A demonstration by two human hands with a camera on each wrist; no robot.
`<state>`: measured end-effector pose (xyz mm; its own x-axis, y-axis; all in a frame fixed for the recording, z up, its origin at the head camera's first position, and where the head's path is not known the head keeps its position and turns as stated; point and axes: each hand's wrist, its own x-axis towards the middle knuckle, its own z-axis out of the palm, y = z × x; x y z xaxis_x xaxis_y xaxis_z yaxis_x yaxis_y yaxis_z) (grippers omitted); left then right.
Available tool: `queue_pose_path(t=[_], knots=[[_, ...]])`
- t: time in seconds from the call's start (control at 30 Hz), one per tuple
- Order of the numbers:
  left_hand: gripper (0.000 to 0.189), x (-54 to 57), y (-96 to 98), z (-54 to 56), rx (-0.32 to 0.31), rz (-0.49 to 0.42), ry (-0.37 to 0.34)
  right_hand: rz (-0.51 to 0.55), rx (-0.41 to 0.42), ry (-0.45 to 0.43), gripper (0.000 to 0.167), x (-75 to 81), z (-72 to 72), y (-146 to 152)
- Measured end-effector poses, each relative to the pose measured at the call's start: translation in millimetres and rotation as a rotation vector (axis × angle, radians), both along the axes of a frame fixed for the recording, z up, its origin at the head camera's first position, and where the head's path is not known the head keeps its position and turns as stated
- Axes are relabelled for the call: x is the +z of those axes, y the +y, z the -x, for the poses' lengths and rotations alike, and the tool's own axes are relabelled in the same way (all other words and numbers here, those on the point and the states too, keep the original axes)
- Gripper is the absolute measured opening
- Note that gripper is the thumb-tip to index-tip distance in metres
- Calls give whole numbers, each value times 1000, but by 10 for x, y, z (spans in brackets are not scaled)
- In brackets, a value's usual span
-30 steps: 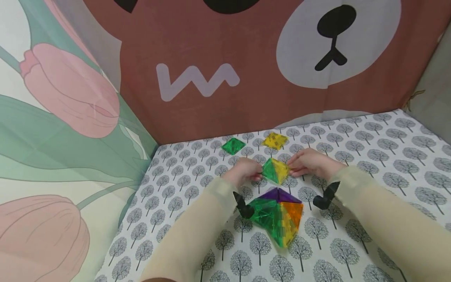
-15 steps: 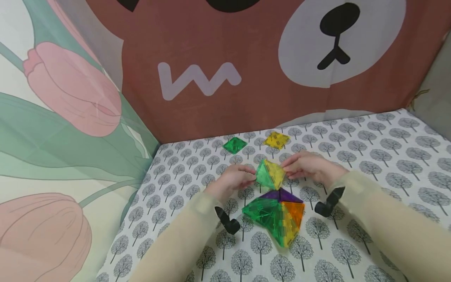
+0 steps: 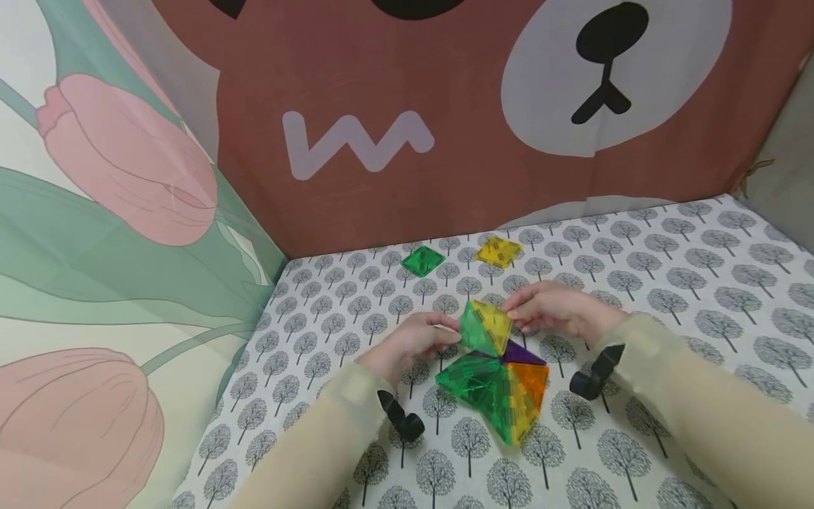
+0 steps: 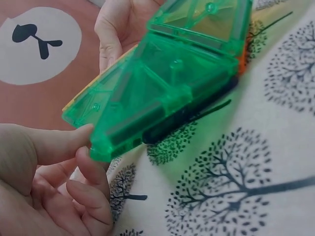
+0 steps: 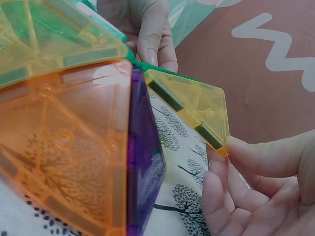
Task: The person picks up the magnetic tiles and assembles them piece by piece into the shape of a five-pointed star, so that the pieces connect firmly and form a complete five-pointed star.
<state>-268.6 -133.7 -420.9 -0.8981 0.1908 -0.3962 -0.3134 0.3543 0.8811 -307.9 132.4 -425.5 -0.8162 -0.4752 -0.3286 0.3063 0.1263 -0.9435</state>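
Between my two hands is a joined pair of translucent triangular magnetic tiles, a green tile [image 3: 475, 331] and a yellow tile [image 3: 498, 325]. My left hand [image 3: 410, 345] pinches the green side's outer corner with thumb and fingers. At the yellow side's corner, my right hand [image 3: 562, 311] pinches with its thumb and fingertips, as the right wrist view shows on the yellow tile [image 5: 197, 105]. The pair's lower end meets the top of a magnetic tile structure with green panels [image 3: 477, 382], a purple tile [image 5: 147, 152], an orange tile [image 5: 64, 147] and a yellow panel [image 3: 523, 404].
Farther back on the tree-print cloth [image 3: 661, 339] lie a green diamond-shaped piece [image 3: 422, 261] and a yellow one [image 3: 499, 252]. A brown bear-print hanging [image 3: 381, 205] rises behind the cloth, and a tulip-print one [image 3: 127, 283] stands at left.
Both hands have brought the green and yellow pair toward me and slightly left, from behind the structure to its back edge. The pair now overlaps the purple part.
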Motion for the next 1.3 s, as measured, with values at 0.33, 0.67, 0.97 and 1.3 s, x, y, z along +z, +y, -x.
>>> queue_pose_path(t=[0.33,0.67,0.97,1.3], knots=[[18,-63,-30,-13,-47,4,16,-24,10,9,21,-54,-26,-26],[10,-53,0,-34,-72,60,56,-49,35,16,24,-61,-20,-53],[10,-39,16,-40,-65,98,64,-90,42,50,23,-89,-36,-82],[9,-32,30,-55,-62,107,78,-148,47,68,20,-156,-23,-136]])
